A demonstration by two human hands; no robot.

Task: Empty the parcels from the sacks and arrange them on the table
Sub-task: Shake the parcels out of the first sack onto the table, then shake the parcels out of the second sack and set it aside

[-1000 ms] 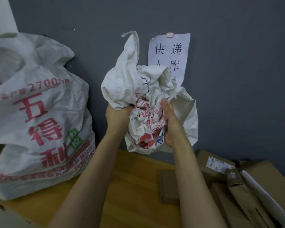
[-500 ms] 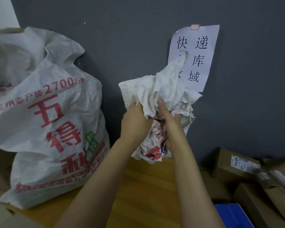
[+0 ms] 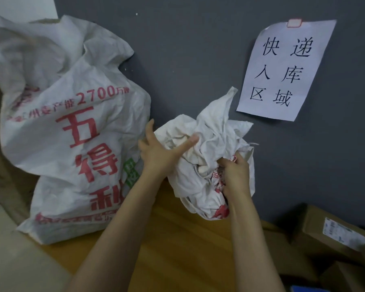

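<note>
Wadding up a limp crumpled sack (image 3: 215,131) just above the worktop (image 3: 177,239).
Pressing its side with the left hand (image 3: 158,152) spread flat, fingers straight; gripping its folds with the right hand (image 3: 234,171) curled tight. Best to tuck loose corners inward, squeeze, then set aside clear of the parcels (image 3: 325,232) at right before turning to the full sack (image 3: 72,144) at left.

Paper notice (image 3: 282,70) on grey wall (image 3: 198,49)
</note>
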